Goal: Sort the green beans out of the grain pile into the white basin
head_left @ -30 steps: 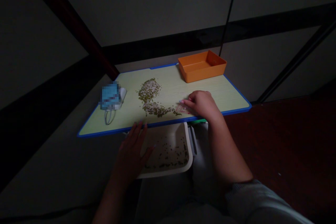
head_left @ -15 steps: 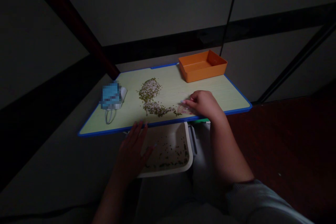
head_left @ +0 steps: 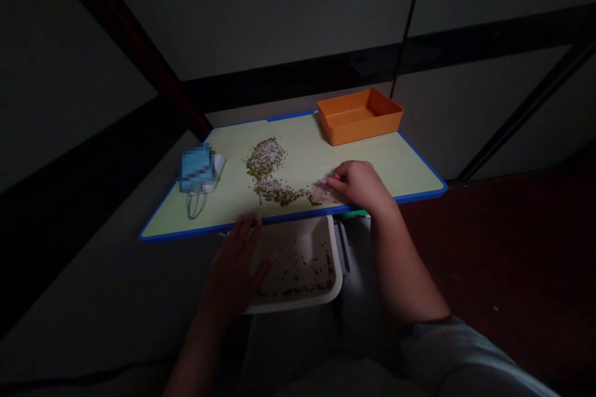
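A pile of small green and pale grains (head_left: 266,161) lies on the light yellow tabletop (head_left: 298,136), with a trail running toward the front right. At the end of that trail my right hand (head_left: 361,185) rests low over the table, fingers curled in. A thin, pinkish, see-through piece (head_left: 326,193) shows below its fingertips; its kind cannot be made out. My left hand (head_left: 235,263) is spread over the left side of a white tub (head_left: 336,279), fingertips at the table's blue front edge. Scattered dark grains lie inside the tub, which sits below that edge.
An orange open box (head_left: 358,130) stands at the table's back right. On the left lie a blurred blue item (head_left: 195,169) and a looped cord (head_left: 195,206). Behind the table rises a panelled wall (head_left: 288,18).
My right hand has shifted slightly left, and the pinkish piece with it, up against the end of the grain trail. My left hand stays where it was.
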Action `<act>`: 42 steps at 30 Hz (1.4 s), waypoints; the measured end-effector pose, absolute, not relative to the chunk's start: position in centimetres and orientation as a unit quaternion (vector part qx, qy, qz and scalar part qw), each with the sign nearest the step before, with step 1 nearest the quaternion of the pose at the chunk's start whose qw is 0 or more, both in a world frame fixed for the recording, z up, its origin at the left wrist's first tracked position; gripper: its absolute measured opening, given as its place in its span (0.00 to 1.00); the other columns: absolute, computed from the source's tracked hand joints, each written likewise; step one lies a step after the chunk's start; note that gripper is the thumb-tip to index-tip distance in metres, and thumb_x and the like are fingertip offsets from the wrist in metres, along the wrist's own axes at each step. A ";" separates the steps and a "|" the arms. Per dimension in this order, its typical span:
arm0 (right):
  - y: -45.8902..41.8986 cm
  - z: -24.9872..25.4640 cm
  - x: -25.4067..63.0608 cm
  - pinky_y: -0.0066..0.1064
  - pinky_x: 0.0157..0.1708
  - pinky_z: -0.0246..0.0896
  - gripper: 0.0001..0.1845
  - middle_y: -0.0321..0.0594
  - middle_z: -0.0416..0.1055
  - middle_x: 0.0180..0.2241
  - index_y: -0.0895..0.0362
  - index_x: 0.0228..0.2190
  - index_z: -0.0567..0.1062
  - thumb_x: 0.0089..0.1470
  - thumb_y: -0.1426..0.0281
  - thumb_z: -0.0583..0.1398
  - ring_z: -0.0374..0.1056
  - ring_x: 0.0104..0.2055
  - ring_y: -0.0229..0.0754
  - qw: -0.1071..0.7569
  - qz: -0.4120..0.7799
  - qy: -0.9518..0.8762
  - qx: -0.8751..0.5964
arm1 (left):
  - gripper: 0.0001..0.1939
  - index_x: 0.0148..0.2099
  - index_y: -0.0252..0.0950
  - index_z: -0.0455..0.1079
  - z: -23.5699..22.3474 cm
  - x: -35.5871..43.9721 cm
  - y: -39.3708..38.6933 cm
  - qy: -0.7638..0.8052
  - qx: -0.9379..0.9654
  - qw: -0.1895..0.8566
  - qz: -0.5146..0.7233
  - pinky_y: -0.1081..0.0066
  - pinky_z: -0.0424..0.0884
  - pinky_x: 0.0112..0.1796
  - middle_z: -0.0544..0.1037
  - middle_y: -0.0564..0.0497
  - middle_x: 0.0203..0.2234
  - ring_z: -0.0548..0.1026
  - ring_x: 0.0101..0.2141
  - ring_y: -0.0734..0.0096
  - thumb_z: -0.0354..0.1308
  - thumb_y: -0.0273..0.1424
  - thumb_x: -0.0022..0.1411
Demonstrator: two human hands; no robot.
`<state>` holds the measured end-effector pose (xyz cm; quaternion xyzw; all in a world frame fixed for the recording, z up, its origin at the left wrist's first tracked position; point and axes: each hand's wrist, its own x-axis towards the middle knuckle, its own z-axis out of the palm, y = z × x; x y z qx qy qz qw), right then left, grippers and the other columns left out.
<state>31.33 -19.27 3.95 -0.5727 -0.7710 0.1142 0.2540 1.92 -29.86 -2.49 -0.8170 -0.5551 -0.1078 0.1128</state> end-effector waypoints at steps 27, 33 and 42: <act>-19.2 3.8 30.9 0.33 0.30 0.44 0.21 0.38 0.68 0.22 0.57 0.18 0.72 0.57 0.58 0.58 0.57 0.26 0.36 0.267 0.089 -0.762 -0.583 | 0.39 0.70 0.40 0.38 -2.7 1.8 -29.9 -0.550 -0.819 0.110 -0.117 0.52 0.60 0.58 0.53 0.41 0.66 0.49 0.66 0.55 0.49 0.46 0.63; -19.5 4.0 31.2 0.32 0.30 0.44 0.20 0.38 0.68 0.22 0.57 0.19 0.72 0.56 0.58 0.59 0.56 0.25 0.36 0.265 0.105 -0.766 -0.576 | 0.38 0.69 0.40 0.39 -2.6 2.0 -29.9 -0.556 -0.817 0.104 -0.112 0.52 0.60 0.57 0.52 0.41 0.67 0.49 0.66 0.55 0.49 0.46 0.64; -19.5 4.1 30.7 0.33 0.30 0.43 0.21 0.39 0.69 0.22 0.57 0.19 0.73 0.57 0.57 0.58 0.58 0.26 0.38 0.250 0.087 -0.761 -0.593 | 0.38 0.70 0.42 0.38 -2.7 1.9 -29.9 -0.559 -0.815 0.097 -0.117 0.52 0.61 0.57 0.52 0.42 0.67 0.50 0.66 0.54 0.48 0.46 0.64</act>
